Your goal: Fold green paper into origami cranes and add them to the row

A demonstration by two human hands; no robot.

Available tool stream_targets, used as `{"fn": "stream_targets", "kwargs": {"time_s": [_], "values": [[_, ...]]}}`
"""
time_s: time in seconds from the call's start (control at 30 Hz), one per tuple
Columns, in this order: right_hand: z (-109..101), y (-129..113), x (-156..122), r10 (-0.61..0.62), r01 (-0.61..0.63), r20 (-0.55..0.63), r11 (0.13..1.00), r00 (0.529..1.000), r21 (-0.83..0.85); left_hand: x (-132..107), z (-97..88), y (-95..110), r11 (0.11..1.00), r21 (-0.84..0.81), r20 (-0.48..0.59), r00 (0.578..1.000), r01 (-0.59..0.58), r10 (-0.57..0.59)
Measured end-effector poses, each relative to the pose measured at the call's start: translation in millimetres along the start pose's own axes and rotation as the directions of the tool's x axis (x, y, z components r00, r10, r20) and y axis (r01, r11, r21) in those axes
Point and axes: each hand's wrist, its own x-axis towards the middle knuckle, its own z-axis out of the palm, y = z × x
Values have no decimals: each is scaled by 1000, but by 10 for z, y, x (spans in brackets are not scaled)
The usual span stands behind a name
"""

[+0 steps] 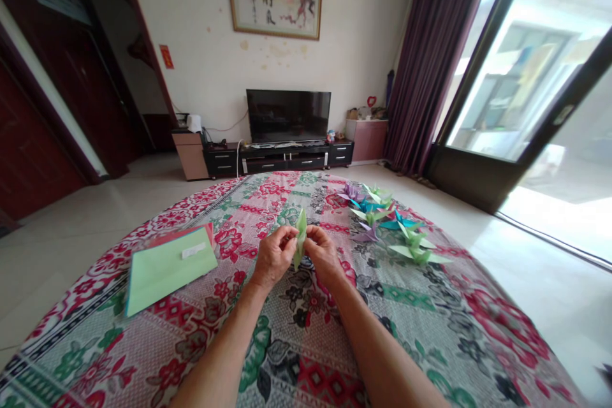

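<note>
Between my two hands, above the middle of the table, is a narrow piece of folded light green paper (301,239), held upright with pointed ends at top and bottom. My left hand (276,256) pinches its left side with thumb and fingers. On the opposite side, my right hand (323,254) grips it the same way. The fingertips hide part of the folds. To the right lie several folded paper cranes in green, blue, purple and pink, among them a green paper crane (417,247) nearest me and a purple paper crane (367,233).
A stack of coloured paper (172,271), light green on top with a small white strip (194,250), lies at the left. A flowered tablecloth (296,376) covers the round table. Beyond it stand a television (288,116) on a low cabinet and a glass door at right.
</note>
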Motion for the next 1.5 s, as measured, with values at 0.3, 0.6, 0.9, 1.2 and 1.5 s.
{"fn": "stream_targets", "kwargs": {"time_s": [0.3,0.6,0.9,1.2,1.5], "values": [[66,-51,-17,-38,37,-23,997,999,-60,17,-1,-51,958,252,-25,988,-139,151],[84,-67,-34,-15,10,-58,997,998,-80,10,-21,48,985,148,16,996,-91,90],[64,76,-27,-162,162,14,963,987,-214,14,-31,67,994,102,-64,997,-40,46],[102,36,-36,-131,131,9,977,991,-168,19,-5,47,993,-45,-107,987,113,-117],[135,-41,-53,-102,98,-33,989,994,-108,18,1,48,982,-119,-87,984,147,-158]]}}
